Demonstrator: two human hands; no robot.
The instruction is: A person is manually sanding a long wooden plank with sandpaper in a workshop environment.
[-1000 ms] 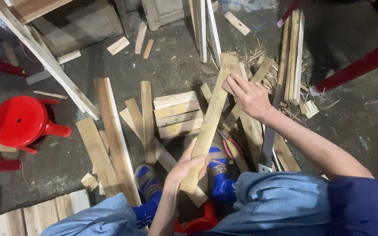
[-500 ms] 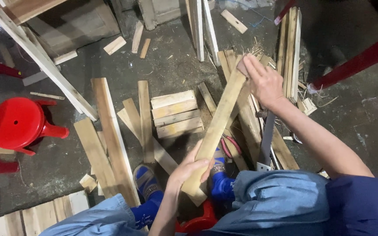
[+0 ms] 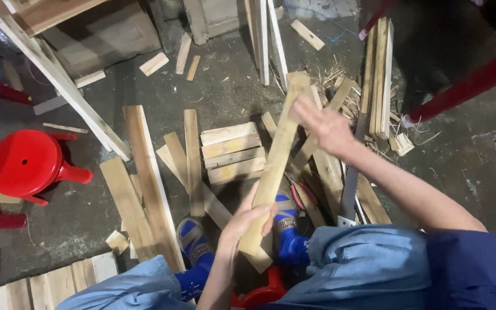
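Seated above scattered offcuts on the concrete floor (image 3: 231, 86), a person's left hand (image 3: 247, 221) grips a long pale wooden plank (image 3: 274, 166) low while the right hand (image 3: 324, 125) clasps its top, holding it raised and tilted.

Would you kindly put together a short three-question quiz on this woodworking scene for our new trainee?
1. True or false: both hands grip the same long wooden plank.
2. Which hand holds the plank's near, lower end? A) left hand B) right hand
3. Fill in: the round seat at the left edge of the view is a ____ stool.

Key: 1. True: the left hand is closed on the lower end, the right hand is on the upper part. 2. A. 3. Red.
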